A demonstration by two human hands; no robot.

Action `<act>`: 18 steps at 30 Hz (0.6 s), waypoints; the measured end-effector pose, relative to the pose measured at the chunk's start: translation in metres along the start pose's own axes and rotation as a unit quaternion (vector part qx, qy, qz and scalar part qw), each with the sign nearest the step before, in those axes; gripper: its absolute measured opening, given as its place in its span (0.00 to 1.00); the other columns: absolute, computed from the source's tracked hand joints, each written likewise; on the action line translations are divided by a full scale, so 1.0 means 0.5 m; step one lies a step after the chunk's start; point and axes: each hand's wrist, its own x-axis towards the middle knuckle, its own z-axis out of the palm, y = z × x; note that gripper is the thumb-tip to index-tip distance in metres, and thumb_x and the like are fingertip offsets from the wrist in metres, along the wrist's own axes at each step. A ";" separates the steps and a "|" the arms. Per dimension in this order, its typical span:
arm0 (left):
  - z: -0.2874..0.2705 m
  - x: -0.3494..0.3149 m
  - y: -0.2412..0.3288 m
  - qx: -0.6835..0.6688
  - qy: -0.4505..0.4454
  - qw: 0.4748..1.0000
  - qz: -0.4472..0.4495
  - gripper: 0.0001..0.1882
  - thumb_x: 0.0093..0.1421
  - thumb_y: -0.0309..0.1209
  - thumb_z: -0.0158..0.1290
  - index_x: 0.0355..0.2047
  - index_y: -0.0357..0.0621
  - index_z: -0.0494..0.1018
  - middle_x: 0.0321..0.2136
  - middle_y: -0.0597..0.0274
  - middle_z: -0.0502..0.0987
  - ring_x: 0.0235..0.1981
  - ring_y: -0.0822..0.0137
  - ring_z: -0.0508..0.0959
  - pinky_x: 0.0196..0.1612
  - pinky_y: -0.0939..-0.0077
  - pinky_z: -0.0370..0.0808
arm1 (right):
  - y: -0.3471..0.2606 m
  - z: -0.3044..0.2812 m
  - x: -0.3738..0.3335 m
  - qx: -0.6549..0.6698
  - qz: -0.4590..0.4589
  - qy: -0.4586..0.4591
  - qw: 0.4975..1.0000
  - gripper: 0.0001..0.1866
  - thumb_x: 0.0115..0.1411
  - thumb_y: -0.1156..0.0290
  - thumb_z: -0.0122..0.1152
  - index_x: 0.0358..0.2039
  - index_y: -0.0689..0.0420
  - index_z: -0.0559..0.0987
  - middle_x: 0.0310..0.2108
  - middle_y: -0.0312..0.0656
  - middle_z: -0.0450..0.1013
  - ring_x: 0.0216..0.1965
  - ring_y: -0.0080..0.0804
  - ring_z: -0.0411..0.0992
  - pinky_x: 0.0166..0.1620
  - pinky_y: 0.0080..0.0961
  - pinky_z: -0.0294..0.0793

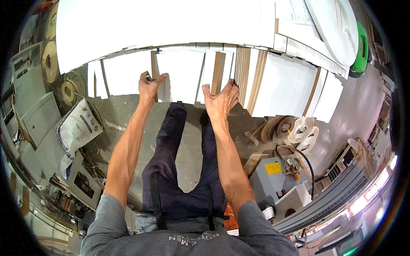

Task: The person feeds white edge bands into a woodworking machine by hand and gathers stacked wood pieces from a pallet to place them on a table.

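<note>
White panels with raw brown edges [179, 70] lie in a row in front of me, along the near side of a large white stack. My left hand [148, 88] has its thumb and fingers on either side of a brown-edged white board [154, 64], toward the row's left. Further right, my right hand [221, 100] spans the near end of another brown-edged white board [218, 68], thumb to its left and fingers to its right. Both arms reach forward. Undersides of the boards are hidden.
The tall white panel stack [166, 21] fills the far side. Rolls of edge banding [50, 62] hang at left, above a white sack [81, 123]. More rolls [301, 130] and a grey machine [269, 181] with a black hose stand at right. A green object [362, 49] is at far right.
</note>
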 end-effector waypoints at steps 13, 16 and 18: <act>-0.013 -0.004 0.008 -0.081 0.000 0.993 -0.082 0.41 0.46 0.41 0.72 0.49 0.21 0.66 0.37 0.38 0.78 0.34 0.55 0.83 0.35 0.68 0.83 | 0.011 -0.001 0.000 0.120 0.052 -0.042 0.991 0.52 0.49 0.49 0.74 0.60 0.75 0.60 0.56 0.65 0.60 0.59 0.57 0.61 0.62 0.52 0.62; -0.042 0.000 0.024 -0.108 -0.093 0.983 -0.114 0.40 0.46 0.40 0.72 0.50 0.24 0.68 0.37 0.40 0.78 0.39 0.55 0.82 0.39 0.65 0.83 | 0.014 -0.007 0.008 0.118 0.042 -0.066 0.990 0.48 0.49 0.51 0.75 0.58 0.71 0.63 0.54 0.63 0.65 0.57 0.54 0.65 0.59 0.48 0.67; -0.051 0.007 0.012 -0.104 -0.113 0.984 -0.093 0.38 0.47 0.41 0.71 0.51 0.28 0.69 0.39 0.41 0.78 0.42 0.54 0.81 0.43 0.57 0.81 | 0.007 -0.009 0.008 0.149 0.058 -0.078 0.984 0.45 0.49 0.52 0.75 0.56 0.69 0.64 0.51 0.62 0.68 0.53 0.54 0.69 0.57 0.46 0.69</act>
